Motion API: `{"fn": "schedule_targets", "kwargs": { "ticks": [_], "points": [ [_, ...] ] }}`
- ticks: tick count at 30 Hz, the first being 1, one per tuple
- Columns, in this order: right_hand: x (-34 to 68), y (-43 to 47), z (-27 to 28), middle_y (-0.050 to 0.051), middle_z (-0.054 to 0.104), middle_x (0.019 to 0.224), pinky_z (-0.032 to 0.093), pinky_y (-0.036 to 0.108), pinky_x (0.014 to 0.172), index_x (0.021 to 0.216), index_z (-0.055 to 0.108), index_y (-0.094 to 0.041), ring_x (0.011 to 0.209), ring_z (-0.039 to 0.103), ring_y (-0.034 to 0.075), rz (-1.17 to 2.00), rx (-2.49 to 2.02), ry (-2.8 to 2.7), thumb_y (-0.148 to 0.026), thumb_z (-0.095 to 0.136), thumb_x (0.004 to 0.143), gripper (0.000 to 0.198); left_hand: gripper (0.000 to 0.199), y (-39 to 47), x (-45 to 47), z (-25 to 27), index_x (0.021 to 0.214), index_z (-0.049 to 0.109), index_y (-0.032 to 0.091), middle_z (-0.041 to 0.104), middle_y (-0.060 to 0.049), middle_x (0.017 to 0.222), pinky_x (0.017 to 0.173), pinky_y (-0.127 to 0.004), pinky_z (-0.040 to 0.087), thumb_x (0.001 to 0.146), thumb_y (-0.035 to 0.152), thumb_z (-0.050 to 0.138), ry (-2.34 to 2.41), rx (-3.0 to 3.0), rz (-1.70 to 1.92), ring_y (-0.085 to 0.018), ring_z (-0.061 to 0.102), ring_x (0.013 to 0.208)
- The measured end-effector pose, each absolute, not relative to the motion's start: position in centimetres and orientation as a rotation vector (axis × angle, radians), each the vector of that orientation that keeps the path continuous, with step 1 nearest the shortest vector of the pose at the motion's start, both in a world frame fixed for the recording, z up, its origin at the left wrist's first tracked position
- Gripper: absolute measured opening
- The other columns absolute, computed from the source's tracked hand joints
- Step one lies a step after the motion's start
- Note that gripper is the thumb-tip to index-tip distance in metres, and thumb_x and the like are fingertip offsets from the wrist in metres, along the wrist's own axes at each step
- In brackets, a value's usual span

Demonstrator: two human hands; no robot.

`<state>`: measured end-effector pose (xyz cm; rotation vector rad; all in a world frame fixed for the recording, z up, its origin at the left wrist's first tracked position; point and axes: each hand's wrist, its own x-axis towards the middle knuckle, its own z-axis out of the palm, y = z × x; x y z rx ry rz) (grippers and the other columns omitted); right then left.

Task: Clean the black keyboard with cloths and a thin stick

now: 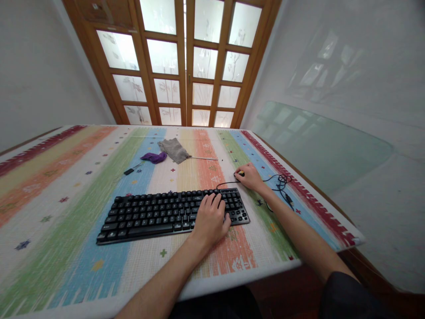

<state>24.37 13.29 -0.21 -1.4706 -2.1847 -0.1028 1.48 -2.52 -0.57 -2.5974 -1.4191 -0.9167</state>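
A black full-size keyboard [151,217] lies across the near part of the table, slightly tilted to my view. My left hand [211,215] rests palm down on its right part, fingers stretched over the keys near the number pad and covering some of them. Just beyond the keyboard's far right corner, my right hand [249,176] is closed around a small rounded black thing with a yellow patch [240,173]; its kind cannot be made out. A thin black cable [282,180] runs from the keyboard's back edge past this hand to a loose coil on the right.
Beyond the keyboard lie a grey cloth [174,149], a bunched purple cloth [153,157], a small black object with a thin end [129,171] and a thin light stick [204,158]. A striped cloth [66,221] covers the table. Walls stand at both sides, glazed wooden doors [186,88] behind.
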Motion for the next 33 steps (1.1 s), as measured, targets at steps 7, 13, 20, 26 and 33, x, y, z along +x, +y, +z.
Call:
{"fn": "schedule_targets", "kwargs": {
  "ticks": [7,13,20,26,33],
  "points": [
    [24.0,11.7,1.7,0.006,0.072,0.080,0.047,0.036,0.078,0.080,0.070,-0.020,0.085,0.059,0.023,-0.011,-1.366,-2.107,-0.024,0.064,0.082,0.007,0.026,-2.4,1.5,-0.6,0.108,0.067,0.012,0.065,-0.019,0.128,0.108,-0.052,0.045,0.086,0.024,0.059,-1.416,-2.618,-0.914,-0.034,0.057,0.121],
    [22.5,5.1,4.0,0.005,0.070,0.084,0.049,0.033,0.071,0.090,0.069,-0.021,0.080,0.059,0.020,0.236,-1.094,-2.180,-0.033,0.063,0.091,0.014,0.032,-2.4,1.4,-0.4,0.108,0.067,0.010,0.065,-0.020,0.127,0.108,-0.053,0.044,0.084,0.030,0.063,-1.424,-2.629,-0.937,-0.036,0.056,0.122],
    [21.3,-0.6,3.2,0.006,0.072,0.088,0.051,0.039,0.082,0.095,0.069,-0.021,0.086,0.061,0.021,0.278,-0.847,-2.279,-0.026,0.059,0.094,0.010,0.036,-2.4,1.0,0.0,0.109,0.067,0.016,0.066,-0.016,0.123,0.108,-0.055,0.043,0.077,0.032,0.069,-1.390,-2.700,-1.060,-0.035,0.056,0.120],
    [20.8,-1.4,1.8,0.006,0.072,0.089,0.052,0.040,0.082,0.097,0.070,-0.022,0.084,0.060,0.021,0.222,-0.797,-2.344,-0.022,0.055,0.096,0.015,0.029,-1.8,0.5,0.1,0.107,0.067,0.018,0.068,-0.013,0.120,0.105,-0.052,0.045,0.078,0.023,0.065,-1.238,-2.761,-1.116,-0.031,0.058,0.117],
    [20.6,-1.5,1.2,0.007,0.072,0.091,0.053,0.039,0.078,0.096,0.072,-0.021,0.086,0.058,0.021,0.138,-0.761,-2.341,-0.019,0.052,0.098,0.020,0.016,-1.7,0.2,0.1,0.095,0.069,0.017,0.069,-0.011,0.119,0.104,-0.049,0.046,0.080,0.018,0.064,-1.174,-2.790,-1.109,-0.029,0.059,0.114]
  ]
}}
